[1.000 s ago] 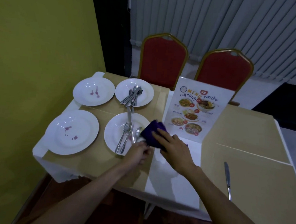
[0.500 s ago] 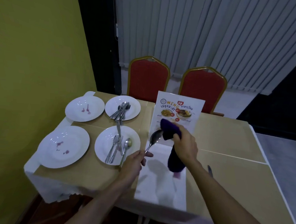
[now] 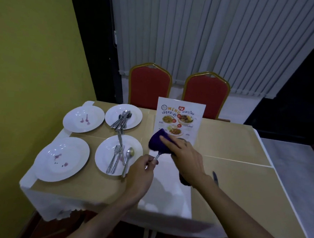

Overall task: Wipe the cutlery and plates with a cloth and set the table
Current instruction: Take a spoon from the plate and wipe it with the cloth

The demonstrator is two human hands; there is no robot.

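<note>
One spoon in hand, most of the wiping and all of the setting left.

Spoon (image 3: 157,157): its handle is pinched in the closed fingers of the left hand (image 3: 143,170), its bowl hidden inside the purple cloth (image 3: 157,143), which the right hand (image 3: 184,159) wraps and presses around it, above the table's (image 3: 230,142) near middle. Just left, a plate (image 3: 105,152) holds forks, a knife and another spoon, and a far plate (image 3: 134,115) carries a further cutlery pile, none laid out. Two left plates (image 3: 63,170) (image 3: 79,124) show purple smears, so I judge them unwiped. Only a single knife (image 3: 215,178) lies at the right by the forearm, apparently placed. No place looks set yet; a menu card (image 3: 188,113) stands mid-table.
</note>
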